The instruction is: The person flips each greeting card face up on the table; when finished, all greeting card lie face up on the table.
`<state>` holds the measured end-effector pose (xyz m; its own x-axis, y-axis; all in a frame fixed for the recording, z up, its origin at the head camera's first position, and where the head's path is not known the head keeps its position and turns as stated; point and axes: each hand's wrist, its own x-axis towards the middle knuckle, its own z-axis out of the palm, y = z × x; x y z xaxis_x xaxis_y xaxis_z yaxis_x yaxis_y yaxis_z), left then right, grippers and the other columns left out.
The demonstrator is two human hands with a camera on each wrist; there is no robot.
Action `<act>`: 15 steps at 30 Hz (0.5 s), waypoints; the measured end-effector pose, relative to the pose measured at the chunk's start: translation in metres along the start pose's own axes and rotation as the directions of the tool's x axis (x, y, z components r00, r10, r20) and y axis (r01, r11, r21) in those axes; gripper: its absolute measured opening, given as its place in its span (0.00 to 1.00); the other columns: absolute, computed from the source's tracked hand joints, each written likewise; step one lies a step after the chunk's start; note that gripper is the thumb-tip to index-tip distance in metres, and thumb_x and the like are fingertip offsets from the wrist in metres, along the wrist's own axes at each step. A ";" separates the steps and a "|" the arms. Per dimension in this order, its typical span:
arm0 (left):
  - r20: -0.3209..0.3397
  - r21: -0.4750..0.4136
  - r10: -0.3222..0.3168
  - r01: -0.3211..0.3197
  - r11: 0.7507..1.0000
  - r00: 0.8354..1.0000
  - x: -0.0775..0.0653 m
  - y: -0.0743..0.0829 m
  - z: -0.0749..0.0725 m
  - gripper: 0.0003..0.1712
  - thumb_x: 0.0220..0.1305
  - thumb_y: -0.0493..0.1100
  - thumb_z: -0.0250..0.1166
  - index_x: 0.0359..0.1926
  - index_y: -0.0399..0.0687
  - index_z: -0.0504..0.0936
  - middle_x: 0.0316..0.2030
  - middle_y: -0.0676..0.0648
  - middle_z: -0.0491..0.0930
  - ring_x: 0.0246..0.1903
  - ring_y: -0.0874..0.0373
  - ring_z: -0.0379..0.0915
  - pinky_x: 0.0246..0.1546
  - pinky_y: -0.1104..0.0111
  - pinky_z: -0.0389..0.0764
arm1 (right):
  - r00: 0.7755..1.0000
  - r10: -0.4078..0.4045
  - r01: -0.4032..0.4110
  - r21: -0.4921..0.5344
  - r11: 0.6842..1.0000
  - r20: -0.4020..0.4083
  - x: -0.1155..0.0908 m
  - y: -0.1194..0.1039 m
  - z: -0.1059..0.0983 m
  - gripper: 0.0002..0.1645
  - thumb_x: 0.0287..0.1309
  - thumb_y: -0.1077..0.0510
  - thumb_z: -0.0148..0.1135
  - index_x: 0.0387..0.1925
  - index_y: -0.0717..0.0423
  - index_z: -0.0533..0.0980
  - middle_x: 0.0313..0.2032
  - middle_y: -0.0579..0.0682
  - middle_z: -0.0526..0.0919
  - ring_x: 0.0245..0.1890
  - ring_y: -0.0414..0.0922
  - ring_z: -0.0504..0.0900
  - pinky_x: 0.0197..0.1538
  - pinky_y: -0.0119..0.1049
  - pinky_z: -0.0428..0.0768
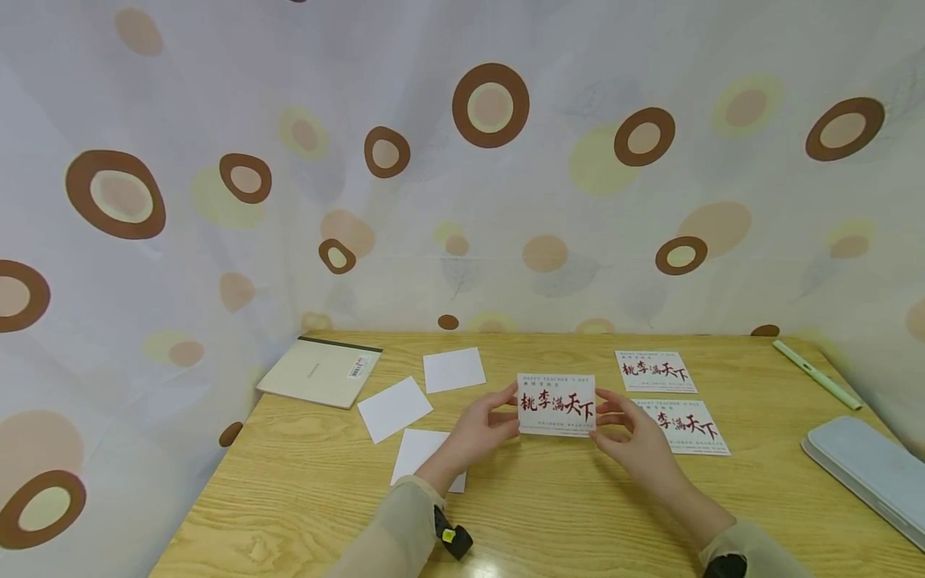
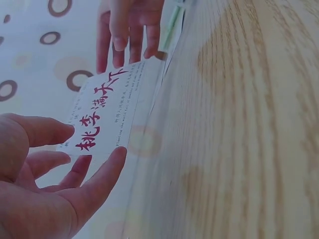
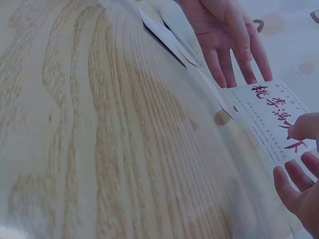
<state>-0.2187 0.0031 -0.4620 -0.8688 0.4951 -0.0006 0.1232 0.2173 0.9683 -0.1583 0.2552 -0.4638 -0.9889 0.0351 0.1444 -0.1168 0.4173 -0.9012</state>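
Observation:
Both hands hold a white greeting card (image 1: 556,405) upright between them, its red Chinese lettering facing me. At its left side, the left hand (image 1: 480,433) grips the edge with thumb low and fingers higher up. Opposite, the right hand (image 1: 639,445) holds the right edge in a similar way. In the left wrist view the card (image 2: 107,102) stands above the wood surface, thumb and fingertips at its corners. Beside the right hand lie two matching printed cards (image 1: 654,372), the nearer one (image 1: 694,429) partly hidden by that hand.
Three blank white cards (image 1: 454,370) lie to the left, one (image 1: 419,449) partly under the left forearm. A cream notebook (image 1: 314,371) lies at the back left of the wooden table (image 1: 549,506). On the right are a light green stick-like object (image 1: 817,373) and a pale blue case (image 1: 860,461).

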 end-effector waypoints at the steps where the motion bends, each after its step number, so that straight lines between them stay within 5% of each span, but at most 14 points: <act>1: -0.002 0.005 0.003 -0.003 1.000 1.000 0.000 0.000 0.001 0.35 0.69 0.34 0.60 0.74 0.47 0.62 0.63 0.37 0.69 0.61 0.41 0.74 0.51 0.62 0.84 | 1.000 0.007 -0.007 -0.003 1.000 0.002 0.000 0.000 0.000 0.39 0.56 0.70 0.67 0.69 0.60 0.65 0.53 0.62 0.76 0.51 0.43 0.78 0.49 0.24 0.81; 6: -0.017 0.055 0.018 -0.017 0.998 1.000 0.001 0.003 0.004 0.36 0.67 0.33 0.62 0.74 0.46 0.62 0.62 0.36 0.70 0.60 0.39 0.74 0.49 0.63 0.84 | 1.000 0.020 -0.019 -0.030 0.999 0.008 0.002 0.001 0.000 0.41 0.54 0.72 0.67 0.69 0.62 0.64 0.52 0.63 0.75 0.53 0.56 0.78 0.47 0.26 0.82; 15: -0.034 0.108 0.050 -0.046 0.993 0.998 0.003 0.002 0.008 0.38 0.64 0.30 0.63 0.73 0.40 0.61 0.60 0.35 0.71 0.56 0.40 0.76 0.46 0.67 0.85 | 1.000 -0.018 0.017 -0.090 0.996 -0.005 0.003 -0.001 0.002 0.44 0.50 0.74 0.69 0.68 0.66 0.64 0.51 0.65 0.74 0.50 0.58 0.79 0.47 0.36 0.85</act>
<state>-0.2174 0.0123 -0.4620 -0.8773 0.4767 0.0560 0.2139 0.2840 0.9347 -0.1614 0.2529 -0.4633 -0.9862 0.0320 0.1622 -0.1250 0.4979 -0.8582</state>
